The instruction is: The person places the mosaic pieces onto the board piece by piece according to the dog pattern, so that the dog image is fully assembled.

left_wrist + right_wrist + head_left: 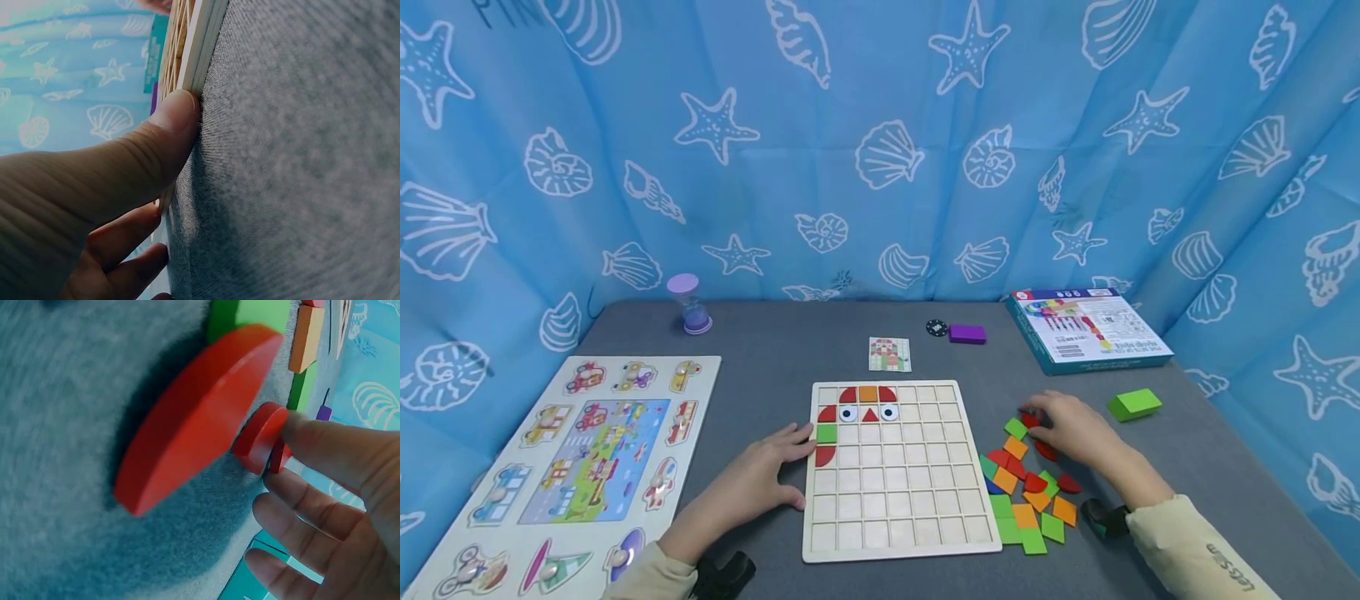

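A pale wooden grid board (898, 504) lies flat, its upper left cells holding red quarter-circles, two eye tiles (889, 412), a red triangle (869, 415), an orange square and a green square (826, 433). My left hand (763, 471) rests at the board's left side, fingers mostly straight, the thumb (175, 112) touching its edge in the left wrist view. To the right of the board, my right hand (1075, 427) pinches a red piece (281, 456) between thumb and index finger; the fingertips partly hide it. Close by lie a red quarter-circle piece (259, 437) and a larger-looking one (200, 419).
Loose green, orange, red and blue pieces (1025, 515) spread right of the board. Behind it are a pattern card (890, 354), a black chip (936, 327) and a purple block (967, 334). A box (1105, 364), green block (1134, 404), knob puzzle (696, 392) and sand timer (692, 312) stand around.
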Demonstrator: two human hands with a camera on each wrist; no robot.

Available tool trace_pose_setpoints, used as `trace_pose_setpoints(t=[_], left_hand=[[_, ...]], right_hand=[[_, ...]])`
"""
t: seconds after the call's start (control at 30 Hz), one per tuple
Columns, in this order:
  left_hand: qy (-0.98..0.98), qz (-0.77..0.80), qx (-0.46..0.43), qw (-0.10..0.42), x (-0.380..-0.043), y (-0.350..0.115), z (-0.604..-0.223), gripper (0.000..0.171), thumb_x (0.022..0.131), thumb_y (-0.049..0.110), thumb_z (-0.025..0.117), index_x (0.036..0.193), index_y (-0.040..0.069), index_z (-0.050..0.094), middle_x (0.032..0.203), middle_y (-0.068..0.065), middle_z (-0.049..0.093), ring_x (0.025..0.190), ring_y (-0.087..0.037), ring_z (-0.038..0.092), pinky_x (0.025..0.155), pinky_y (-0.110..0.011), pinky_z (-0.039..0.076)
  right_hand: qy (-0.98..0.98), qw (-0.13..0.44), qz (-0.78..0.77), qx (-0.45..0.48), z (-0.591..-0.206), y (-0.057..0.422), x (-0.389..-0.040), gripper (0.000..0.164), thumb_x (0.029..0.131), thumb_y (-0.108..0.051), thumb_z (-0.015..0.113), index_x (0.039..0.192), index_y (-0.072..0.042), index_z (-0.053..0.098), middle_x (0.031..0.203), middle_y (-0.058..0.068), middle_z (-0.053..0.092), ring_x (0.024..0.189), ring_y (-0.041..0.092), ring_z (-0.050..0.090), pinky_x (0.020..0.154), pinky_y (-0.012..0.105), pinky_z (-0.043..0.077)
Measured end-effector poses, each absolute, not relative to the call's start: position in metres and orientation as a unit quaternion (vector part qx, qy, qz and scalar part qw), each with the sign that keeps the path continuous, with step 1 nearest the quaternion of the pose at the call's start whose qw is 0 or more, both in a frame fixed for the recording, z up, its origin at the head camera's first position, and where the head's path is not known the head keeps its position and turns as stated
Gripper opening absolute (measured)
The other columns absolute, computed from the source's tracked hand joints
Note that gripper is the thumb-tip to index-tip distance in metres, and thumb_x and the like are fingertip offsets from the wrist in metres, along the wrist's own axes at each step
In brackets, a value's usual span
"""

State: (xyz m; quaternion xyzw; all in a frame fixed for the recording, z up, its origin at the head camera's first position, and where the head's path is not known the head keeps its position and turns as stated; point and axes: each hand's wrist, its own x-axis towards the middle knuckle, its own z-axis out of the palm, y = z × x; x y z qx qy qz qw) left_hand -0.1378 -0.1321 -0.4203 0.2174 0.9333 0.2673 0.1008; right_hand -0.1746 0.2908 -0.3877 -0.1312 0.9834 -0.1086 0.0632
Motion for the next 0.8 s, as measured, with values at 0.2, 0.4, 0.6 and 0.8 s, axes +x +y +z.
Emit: trace_pose_setpoints(t=[0.2,0.4,0.6,0.8], left_hand=[[0.933,0.269,0.217,0.103,-0.138,-0.132,-0.420,0.077,0.057,0.029,0.081,0.126,0.012,0.051,0.138,-0.003,0.039,0.131,-0.026,0.028,0.098,-0.053,0.028],[0.933,0.269,0.218,0.103,-0.138,-0.132,-0.419,0.076,0.058,0.028,0.081,0.126,0.012,0.052,0.138,-0.003,0.040,0.131,-0.026,0.028,0.098,-0.052,0.028],[0.934,0.265,0.216,0.102,-0.138,-0.131,-0.419,0.075,0.057,0.029,0.081,0.126,0.013,0.052,0.137,-0.002,0.040,0.131,-0.026,0.028,0.098,-0.051,0.029],[0.935,0.265,0.212,0.101,-0.138,-0.132,-0.419,0.076,0.057,0.028,0.081,0.126,0.013,0.052,0.137,-0.002,0.040,0.131,-0.026,0.028,0.099,-0.051,0.029]], right_hand=[[0.984,0.075,-0.112,-0.119,-0.385,0.291,-0.174,0.026,0.074,-0.007,0.069,0.100,-0.004,0.065,0.077,0.001,0.055,0.066,0.013,0.046,0.059,0.027,0.043],[0.987,0.065,-0.087,-0.117,-0.384,0.293,-0.175,0.019,0.074,-0.008,0.069,0.093,-0.007,0.066,0.084,0.003,0.060,0.070,0.014,0.050,0.067,0.037,0.049],[0.989,0.051,-0.080,-0.111,-0.385,0.295,-0.176,0.019,0.074,-0.012,0.070,0.092,-0.009,0.066,0.085,0.003,0.060,0.071,0.015,0.051,0.067,0.038,0.049],[0.988,0.002,-0.087,-0.130,-0.374,0.262,-0.180,0.019,0.073,-0.015,0.071,0.092,-0.011,0.067,0.086,0.001,0.060,0.073,0.015,0.053,0.066,0.036,0.049]])
